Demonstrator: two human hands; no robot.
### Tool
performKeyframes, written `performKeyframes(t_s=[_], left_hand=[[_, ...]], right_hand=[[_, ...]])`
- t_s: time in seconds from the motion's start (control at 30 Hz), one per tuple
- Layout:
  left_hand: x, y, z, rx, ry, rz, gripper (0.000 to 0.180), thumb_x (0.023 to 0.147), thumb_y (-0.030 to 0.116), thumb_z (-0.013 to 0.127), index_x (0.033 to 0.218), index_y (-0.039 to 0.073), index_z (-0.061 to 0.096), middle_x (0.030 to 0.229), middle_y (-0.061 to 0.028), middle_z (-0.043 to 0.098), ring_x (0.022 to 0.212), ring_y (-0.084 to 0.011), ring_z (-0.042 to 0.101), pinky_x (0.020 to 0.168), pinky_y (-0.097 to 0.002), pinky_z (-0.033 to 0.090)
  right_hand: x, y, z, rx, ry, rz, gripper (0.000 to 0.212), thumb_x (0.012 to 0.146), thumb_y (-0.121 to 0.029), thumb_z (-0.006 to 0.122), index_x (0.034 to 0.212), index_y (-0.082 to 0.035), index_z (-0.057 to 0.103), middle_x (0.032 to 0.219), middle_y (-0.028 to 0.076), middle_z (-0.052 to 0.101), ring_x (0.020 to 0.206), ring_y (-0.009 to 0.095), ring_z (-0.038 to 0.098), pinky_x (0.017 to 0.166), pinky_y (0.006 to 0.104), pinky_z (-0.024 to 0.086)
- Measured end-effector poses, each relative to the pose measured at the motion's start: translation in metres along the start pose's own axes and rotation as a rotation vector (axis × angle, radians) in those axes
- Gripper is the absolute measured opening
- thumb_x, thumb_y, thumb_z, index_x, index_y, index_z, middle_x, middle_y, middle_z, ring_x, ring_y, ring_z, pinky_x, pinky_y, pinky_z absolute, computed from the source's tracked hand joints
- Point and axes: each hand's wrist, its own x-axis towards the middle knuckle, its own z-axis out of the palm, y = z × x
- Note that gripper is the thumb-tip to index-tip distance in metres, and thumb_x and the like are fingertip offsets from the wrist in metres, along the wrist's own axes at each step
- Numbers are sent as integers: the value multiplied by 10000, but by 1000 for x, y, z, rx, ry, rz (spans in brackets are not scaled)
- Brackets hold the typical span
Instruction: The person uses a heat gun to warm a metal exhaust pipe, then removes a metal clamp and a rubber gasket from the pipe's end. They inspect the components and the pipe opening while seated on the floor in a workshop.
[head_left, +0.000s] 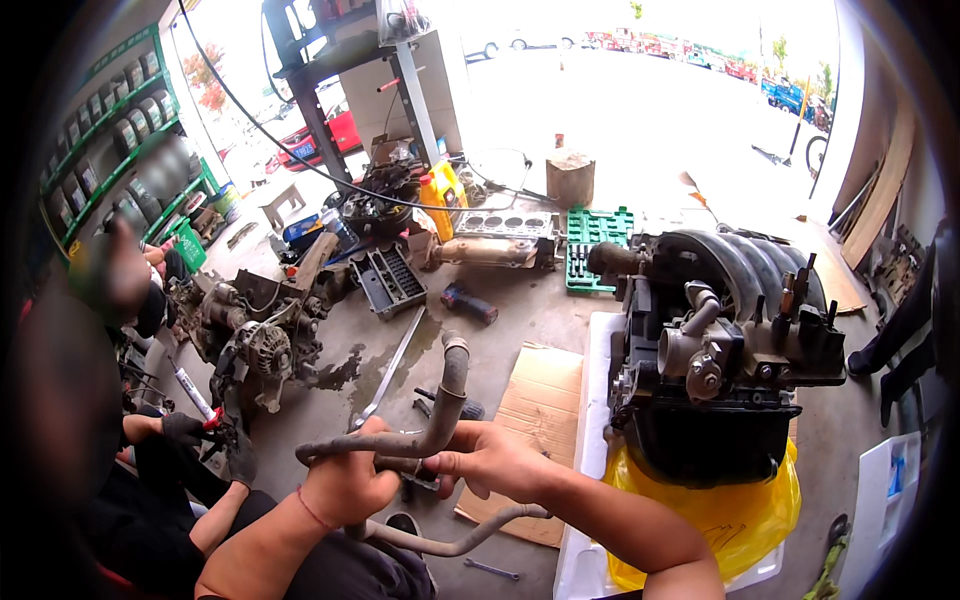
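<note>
Between my hands is a dusty grey-brown bent pipe [447, 405], its thick end with a clamp pointing up and away and thinner arms curving left and down toward my lap. My left hand [340, 490] is closed around its middle on the left. From the right, my right hand [500, 465] grips the same pipe near its central joint, thumb on top; some fingertips are hidden behind it. Just beyond lie a long wrench-like bar [393, 365] and a dark tool [460, 408] on the floor. A small spanner [491, 569] rests below my right forearm.
At right, a black engine [710, 370] stands on yellow plastic [770, 500] beside flattened cardboard [535, 395]. Ahead are a cylinder head [505, 224], a green socket set [592, 240] and a cordless tool [469, 303]. At left, a gloved co-worker [190, 440] holds a red-and-white tube near another engine [260, 340].
</note>
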Motion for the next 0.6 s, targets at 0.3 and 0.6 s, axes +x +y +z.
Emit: performKeyframes(t_s=[0.3,0.6], left_hand=[[15,-9,0,70,111,71,490,744,-14,564,1233,11,584,898,-179,677,754,-300,682,674,-384,540],[13,-10,-6,-59,95,-158,273,725,3,589,996,-23,610,856,-177,649,778,-309,649,717,-394,520]], right_hand=[[5,16,13,-126,296,-306,301,927,-254,767,1086,-9,692,932,74,728,704,106,678,544,266,489],[15,28,6,-1408,489,-1303,285,739,-87,732,1006,-184,746,1208,165,680,782,199,696,560,266,521]])
